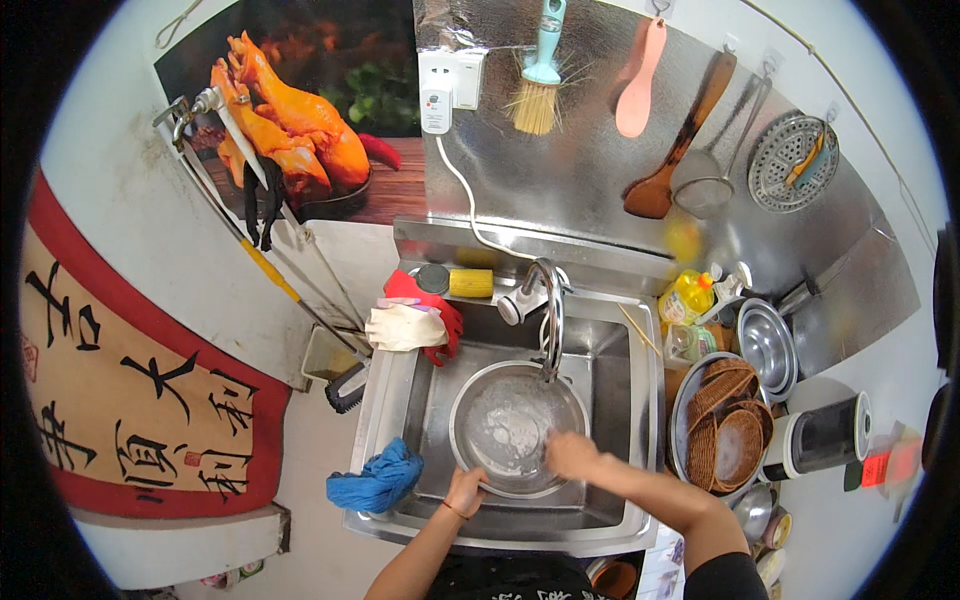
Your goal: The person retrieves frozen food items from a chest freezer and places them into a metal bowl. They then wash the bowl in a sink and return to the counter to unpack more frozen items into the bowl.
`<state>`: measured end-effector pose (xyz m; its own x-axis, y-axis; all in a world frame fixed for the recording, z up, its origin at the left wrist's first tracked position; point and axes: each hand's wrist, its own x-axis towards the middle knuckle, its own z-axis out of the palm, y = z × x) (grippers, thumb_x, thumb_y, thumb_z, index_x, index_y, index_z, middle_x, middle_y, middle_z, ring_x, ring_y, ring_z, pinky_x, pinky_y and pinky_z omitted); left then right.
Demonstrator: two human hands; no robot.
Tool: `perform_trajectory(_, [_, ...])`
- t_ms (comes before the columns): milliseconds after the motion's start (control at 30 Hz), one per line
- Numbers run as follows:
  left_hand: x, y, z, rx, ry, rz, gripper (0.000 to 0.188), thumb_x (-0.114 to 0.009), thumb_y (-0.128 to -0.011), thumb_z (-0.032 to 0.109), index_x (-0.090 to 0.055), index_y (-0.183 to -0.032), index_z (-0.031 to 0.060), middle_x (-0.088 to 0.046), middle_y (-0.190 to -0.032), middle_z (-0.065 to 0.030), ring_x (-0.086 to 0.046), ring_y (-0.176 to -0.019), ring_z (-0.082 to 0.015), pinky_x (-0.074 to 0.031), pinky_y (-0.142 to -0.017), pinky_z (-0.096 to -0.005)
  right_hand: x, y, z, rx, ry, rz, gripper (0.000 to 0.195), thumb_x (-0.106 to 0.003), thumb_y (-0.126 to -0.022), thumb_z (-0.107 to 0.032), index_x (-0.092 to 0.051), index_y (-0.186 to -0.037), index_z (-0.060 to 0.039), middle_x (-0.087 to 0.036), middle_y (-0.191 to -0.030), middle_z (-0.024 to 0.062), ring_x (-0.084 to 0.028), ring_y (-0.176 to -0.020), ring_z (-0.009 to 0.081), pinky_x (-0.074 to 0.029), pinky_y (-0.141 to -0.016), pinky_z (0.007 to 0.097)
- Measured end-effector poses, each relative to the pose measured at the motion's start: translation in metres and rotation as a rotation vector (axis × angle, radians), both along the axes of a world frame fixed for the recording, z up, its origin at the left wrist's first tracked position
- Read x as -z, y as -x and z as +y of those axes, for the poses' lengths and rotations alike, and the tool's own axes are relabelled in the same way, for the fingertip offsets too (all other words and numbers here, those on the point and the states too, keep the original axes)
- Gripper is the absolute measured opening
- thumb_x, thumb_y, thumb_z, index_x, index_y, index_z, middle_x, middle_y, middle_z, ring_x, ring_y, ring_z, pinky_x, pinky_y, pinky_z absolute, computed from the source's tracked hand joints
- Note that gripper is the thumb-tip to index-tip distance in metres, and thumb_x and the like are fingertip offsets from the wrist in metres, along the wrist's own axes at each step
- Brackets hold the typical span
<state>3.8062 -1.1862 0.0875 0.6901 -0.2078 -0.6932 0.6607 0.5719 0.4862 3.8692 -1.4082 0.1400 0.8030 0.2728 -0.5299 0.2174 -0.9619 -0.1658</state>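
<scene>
A round stainless steel basin (487, 420) with bubbly water in it rests in the metal sink (607, 450), below the curved chrome faucet (556, 315). My left hand (466, 491) grips the basin's rim at its near left side. Over the right part of the basin is my right hand (571, 454), with its fingers curled and slightly blurred; whether it holds anything is hidden. A blue cloth (376, 477) lies on the sink's left edge. White and red rubber gloves (405, 328) are draped over the back left corner.
Right of the sink stand a large bowl of wicker baskets (729, 427), metal bowls (766, 349) and a yellow detergent bottle (685, 298). A thin stick (639, 330) lies on the right rim. A yellow sponge (471, 283) sits behind the sink. Utensils hang on the back wall.
</scene>
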Motion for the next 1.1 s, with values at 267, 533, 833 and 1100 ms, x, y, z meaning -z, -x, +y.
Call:
perform_trajectory(267, [-0.004,0.0,-0.011,0.106,0.087,0.008,0.027,-0.048,-0.073,-0.007,-0.049,-0.098,0.0043,-0.049,-0.082,-0.0041,-0.051,-0.073,-0.0188,-0.048,-0.063,-0.0383,0.057,-0.021,0.011,0.175,-0.113,-0.533,0.015,-0.051,-0.079,-0.012,-0.059,-0.074,-0.001,-0.063,-0.074,0.0183,-0.065,-0.068,0.0336,-0.052,-0.056,0.0437])
perform_trajectory(533, [0.04,0.011,-0.007,0.23,0.183,0.011,0.017,-0.048,-0.073,-0.004,-0.051,-0.089,-0.0062,-0.056,-0.08,-0.0107,-0.058,-0.068,-0.0242,-0.052,-0.06,-0.0407,0.061,0.008,0.072,-0.24,-0.398,-0.2,0.02,-0.058,-0.075,-0.016,-0.065,-0.075,0.0023,-0.064,-0.073,0.0208,-0.064,-0.065,0.0349,-0.052,-0.056,0.0451])
perform_trajectory(833, [0.008,0.012,-0.01,0.113,0.188,0.017,0.027,-0.047,-0.075,-0.005,-0.05,-0.102,0.0003,-0.057,-0.089,-0.0112,-0.059,-0.081,-0.0259,-0.051,-0.067,-0.0423,0.055,-0.061,0.044,1.77,-2.222,-0.042,0.021,-0.045,-0.076,-0.011,-0.061,-0.078,0.0024,-0.062,-0.072,0.0126,-0.059,-0.066,0.0249,-0.051,-0.071,0.0364])
perform_trajectory(1100, [0.006,-0.009,0.005,0.248,0.037,-0.094,0.008,-0.053,-0.075,-0.004,-0.052,-0.069,-0.0004,-0.051,-0.067,-0.005,-0.051,-0.06,-0.0162,-0.046,-0.057,-0.0354,0.033,-0.025,0.098,0.899,-1.615,0.588,0.017,-0.047,-0.08,-0.005,-0.062,-0.086,0.0015,-0.063,-0.074,0.0128,-0.06,-0.063,0.0211,-0.05,-0.062,0.0284])
